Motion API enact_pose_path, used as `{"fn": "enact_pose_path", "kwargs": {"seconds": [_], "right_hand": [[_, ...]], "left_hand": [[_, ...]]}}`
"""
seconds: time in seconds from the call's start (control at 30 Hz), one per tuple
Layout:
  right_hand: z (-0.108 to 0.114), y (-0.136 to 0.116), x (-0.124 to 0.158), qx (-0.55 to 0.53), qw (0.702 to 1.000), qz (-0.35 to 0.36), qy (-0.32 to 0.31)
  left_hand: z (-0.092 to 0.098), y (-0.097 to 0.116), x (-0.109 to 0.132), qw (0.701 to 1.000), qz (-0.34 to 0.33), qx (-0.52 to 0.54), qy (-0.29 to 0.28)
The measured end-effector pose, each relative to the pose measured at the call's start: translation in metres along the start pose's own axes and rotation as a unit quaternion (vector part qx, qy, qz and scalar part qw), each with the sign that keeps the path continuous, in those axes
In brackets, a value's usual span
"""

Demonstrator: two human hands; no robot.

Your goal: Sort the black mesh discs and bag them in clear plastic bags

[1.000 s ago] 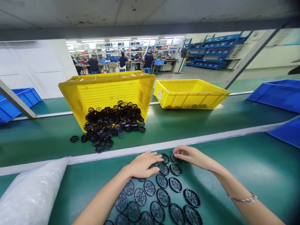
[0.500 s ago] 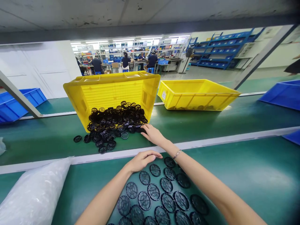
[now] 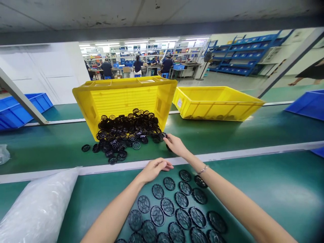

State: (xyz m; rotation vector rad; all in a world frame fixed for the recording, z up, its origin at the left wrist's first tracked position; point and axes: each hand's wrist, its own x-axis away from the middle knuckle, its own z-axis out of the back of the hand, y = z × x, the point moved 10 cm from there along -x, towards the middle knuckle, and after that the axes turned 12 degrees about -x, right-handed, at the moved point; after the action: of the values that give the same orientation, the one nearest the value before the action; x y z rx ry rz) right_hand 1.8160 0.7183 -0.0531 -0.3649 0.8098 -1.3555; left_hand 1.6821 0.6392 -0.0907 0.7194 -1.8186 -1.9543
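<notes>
A tipped yellow bin (image 3: 121,98) spills a heap of black round grille discs (image 3: 126,133) onto the green belt. My right hand (image 3: 175,144) reaches to the heap's right edge, fingers closed on a black disc or two. My left hand (image 3: 154,168) rests near the white strip, fingers curled loosely, touching the table just above the laid-out discs. Several black discs (image 3: 174,209) lie in rows on the green mat before me.
A second yellow bin (image 3: 217,103) stands upright to the right. Blue bins sit at far left (image 3: 20,106) and far right (image 3: 306,104). A clear plastic bag (image 3: 37,209) lies at lower left. People work at benches in the background.
My right hand left the laid-out rows, reached forward to the heap and now draws back slightly with discs in its fingers. The left hand stayed nearly put. The view shifted a little.
</notes>
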Motion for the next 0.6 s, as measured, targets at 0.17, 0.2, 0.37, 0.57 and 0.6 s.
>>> {"fn": "enact_pose_path", "kwargs": {"seconds": [0.17,0.2,0.37,0.57,0.6], "right_hand": [[0.008,-0.009,0.035,-0.146,0.985,-0.06,-0.063],[0.006,-0.013,0.043,-0.18,0.978,-0.073,-0.082],[-0.017,-0.037,0.081,-0.377,0.894,-0.156,-0.184],[-0.032,-0.039,0.092,-0.379,0.888,-0.173,-0.195],[-0.031,-0.036,0.091,-0.379,0.891,-0.172,-0.18]], "left_hand": [[0.016,-0.012,-0.004,0.995,0.011,0.057,0.076],[0.02,-0.013,-0.005,0.993,0.009,0.067,0.093],[0.034,-0.01,-0.004,0.986,0.002,0.073,0.149],[0.043,-0.004,0.0,0.983,0.008,0.02,0.183],[0.048,-0.003,0.003,0.98,0.009,0.006,0.201]]}}
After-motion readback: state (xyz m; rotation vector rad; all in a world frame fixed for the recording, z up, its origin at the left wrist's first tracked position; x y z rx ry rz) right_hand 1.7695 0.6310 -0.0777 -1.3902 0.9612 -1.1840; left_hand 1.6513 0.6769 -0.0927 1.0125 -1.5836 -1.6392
